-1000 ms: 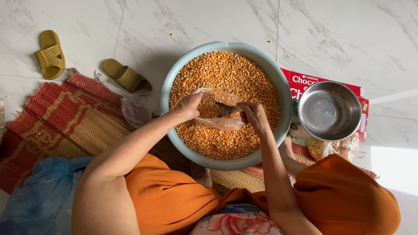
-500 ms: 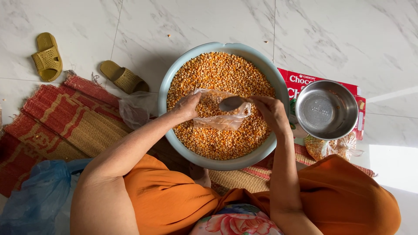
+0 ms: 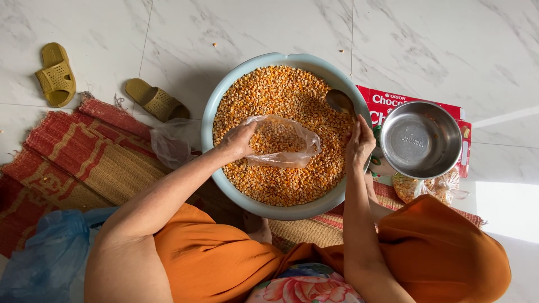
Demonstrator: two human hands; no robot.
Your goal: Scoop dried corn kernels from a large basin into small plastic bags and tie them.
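A wide pale blue basin (image 3: 216, 106) full of yellow corn kernels (image 3: 281, 95) sits on the floor before me. My left hand (image 3: 238, 140) grips the mouth of a clear plastic bag (image 3: 283, 143) partly filled with kernels, lying over the corn. My right hand (image 3: 359, 143) holds a metal spoon (image 3: 339, 101) at the basin's right rim, its bowl above the kernels and apart from the bag.
An empty steel bowl (image 3: 421, 140) rests on a red carton (image 3: 387, 101) right of the basin, with a filled bag of kernels (image 3: 429, 188) below it. Two yellow sandals (image 3: 56, 76) lie at left on the marble floor, beside a woven red mat (image 3: 73, 151). Blue plastic (image 3: 45, 258) sits at lower left.
My right hand has drawn the spoon out of the bag and moved it right and up to the basin's rim. The left hand still holds the bag in place.
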